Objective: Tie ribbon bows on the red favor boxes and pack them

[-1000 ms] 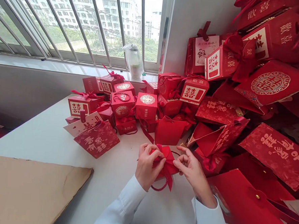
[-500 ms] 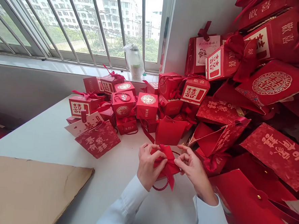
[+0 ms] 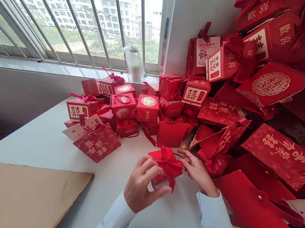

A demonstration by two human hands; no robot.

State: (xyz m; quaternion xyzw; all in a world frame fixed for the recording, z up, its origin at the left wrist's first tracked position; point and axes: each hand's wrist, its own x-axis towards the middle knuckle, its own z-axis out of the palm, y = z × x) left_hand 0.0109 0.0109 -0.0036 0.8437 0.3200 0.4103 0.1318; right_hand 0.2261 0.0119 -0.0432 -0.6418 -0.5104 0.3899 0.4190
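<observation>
A small red gift box [image 3: 161, 178] rests on the white table in front of me. Across its top lies a red ribbon bow [image 3: 167, 162] with a tail hanging over the front, and a twisted red cord handle shows near it. My left hand [image 3: 144, 185] hovers at the box's front left, thumb and fingers spread, with nothing between them. On the box's right side is my right hand [image 3: 197, 171]. Its fingers are stretched out by the bow's right loop and the dark cord; whether they touch the ribbon I cannot tell.
Several red boxes [image 3: 147, 108] stand in a cluster behind. Red gift bags and boxes [image 3: 276, 152] pile high on the right. A tilted red bag [image 3: 97, 143] sits at left, above a cardboard sheet [image 3: 33, 196]. A plastic-wrapped cup [image 3: 135, 63] stands on the windowsill.
My left hand has let go of the ribbon and drawn back toward me, its fingers spreading. My right hand's fingers have straightened beside the box. The bow now shows more fully.
</observation>
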